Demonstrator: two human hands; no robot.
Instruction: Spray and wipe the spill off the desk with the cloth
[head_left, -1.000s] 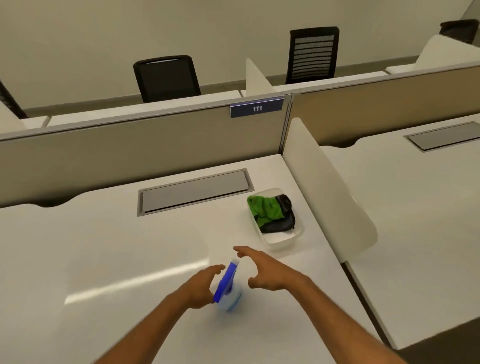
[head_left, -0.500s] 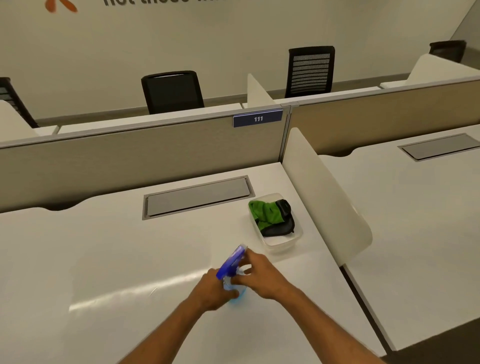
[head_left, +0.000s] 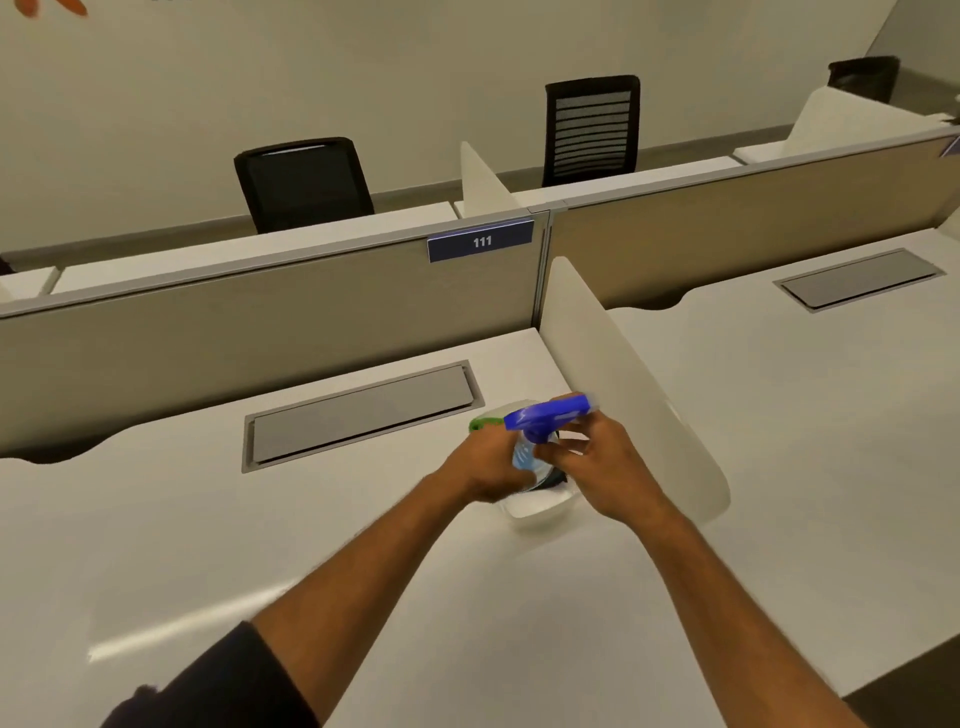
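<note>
A clear spray bottle with a blue trigger head (head_left: 549, 415) is held up above the white desk (head_left: 218, 530), in front of the white tray (head_left: 540, 506). My left hand (head_left: 491, 465) wraps the bottle's body. My right hand (head_left: 605, 462) grips it just under the blue head. The green cloth (head_left: 480, 423) lies in the tray, only a sliver showing behind my left hand. No spill is visible on the desk surface.
A grey cable hatch (head_left: 361, 413) is set into the desk's rear. A beige partition with a "111" plate (head_left: 480, 241) runs behind it, and a white side divider (head_left: 623, 384) stands right of the tray. Black chairs (head_left: 304, 182) stand beyond.
Both hands closed on the bottle and lifted it off the desk, carrying it up and away from me until it covers the tray. Its blue head has turned level, nozzle to the left.
</note>
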